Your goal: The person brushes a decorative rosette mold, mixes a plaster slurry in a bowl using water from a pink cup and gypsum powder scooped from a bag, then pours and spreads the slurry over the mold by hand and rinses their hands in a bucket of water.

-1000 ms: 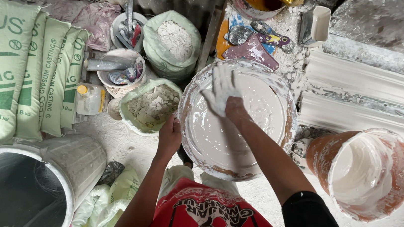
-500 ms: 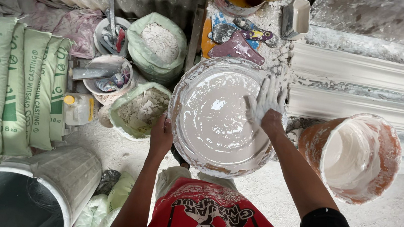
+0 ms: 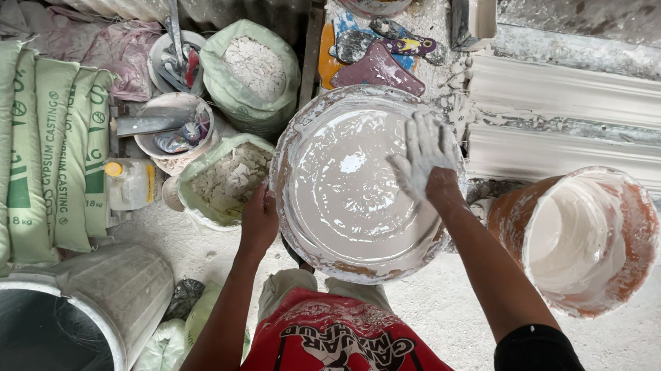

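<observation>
Plaster slurry [image 3: 347,187] mid-mix, I judge: right hand [image 3: 423,158] splayed flat (holding nothing); left hand [image 3: 260,221] grips basin rim [image 3: 281,229]. Next: smooth stirring.

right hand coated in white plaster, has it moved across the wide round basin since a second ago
Yes. The plaster-coated right hand went from the wide round basin's upper left to its right rim, toward the orange bucket.

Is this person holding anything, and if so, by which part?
The left hand grips the big white basin by its left rim. The right hand, coated white, lies spread over the wet mix near the right rim and holds nothing.
</observation>
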Available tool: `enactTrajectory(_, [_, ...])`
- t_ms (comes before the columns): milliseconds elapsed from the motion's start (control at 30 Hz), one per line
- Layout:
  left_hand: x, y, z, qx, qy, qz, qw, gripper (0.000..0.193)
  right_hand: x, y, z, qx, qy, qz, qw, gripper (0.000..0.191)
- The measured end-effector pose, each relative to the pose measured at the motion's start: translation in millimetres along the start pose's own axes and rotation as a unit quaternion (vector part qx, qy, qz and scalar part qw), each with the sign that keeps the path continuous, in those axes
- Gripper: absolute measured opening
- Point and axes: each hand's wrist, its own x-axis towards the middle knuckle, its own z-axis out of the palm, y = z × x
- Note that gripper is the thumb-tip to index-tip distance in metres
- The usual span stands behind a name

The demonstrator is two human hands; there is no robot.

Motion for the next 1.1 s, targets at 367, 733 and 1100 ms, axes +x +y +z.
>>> enactTrajectory(367, [-2.0, 8.3, -5.8, -0.005, -0.03, -0.019, 0.999, 0.035, -88.0, 10.4, 28.0, 0.061, -0.006, 0.068, 0.996, 0.092])
enactTrajectory(733, [-5.5, 1.9, -7.4, 0.018, -0.034, 0.003, 0.999, 0.044, -189.1, -37.1, 69.7, 0.058, -0.07, 0.109, 0.99, 0.095])
enactTrajectory(1100, [-28.7, 32.7, -7.0, 0.023, -0.001, -0.014, 1.0, 0.04, -245.7, -68.7, 71.7, 0.16, 0.02, -0.164, 0.973, 0.091])
